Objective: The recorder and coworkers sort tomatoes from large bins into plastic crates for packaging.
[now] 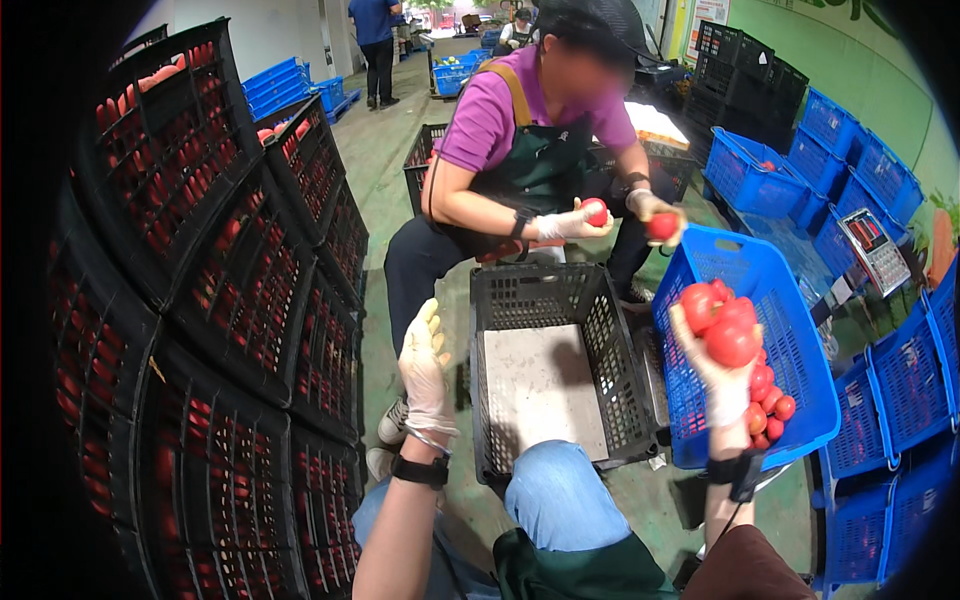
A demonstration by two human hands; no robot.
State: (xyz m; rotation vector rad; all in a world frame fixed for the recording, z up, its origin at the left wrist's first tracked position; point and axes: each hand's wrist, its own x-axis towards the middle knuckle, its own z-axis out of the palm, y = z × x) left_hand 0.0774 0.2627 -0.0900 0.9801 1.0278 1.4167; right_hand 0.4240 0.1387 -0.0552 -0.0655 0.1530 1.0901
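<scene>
My right hand [715,378], in a pale glove, is closed around several red tomatoes [728,340]. They are above a blue plastic crate [797,345] on the right, where more tomatoes [768,402] lie. To the left, my gloved left hand [424,365] is raised, fingers stretched out and nothing in it. It is nearest to the left side of a black plastic crate [622,365], which stands between my hands with a pale flat sheet [545,385] on its bottom and no tomatoes visible in it.
A co-worker [545,150] sits opposite, a tomato [596,211] in one gloved hand and another tomato [661,226] in the other. Tall stacks of filled black crates [225,300] wall the left. Blue crates [855,420] and a scale [878,252] stand right.
</scene>
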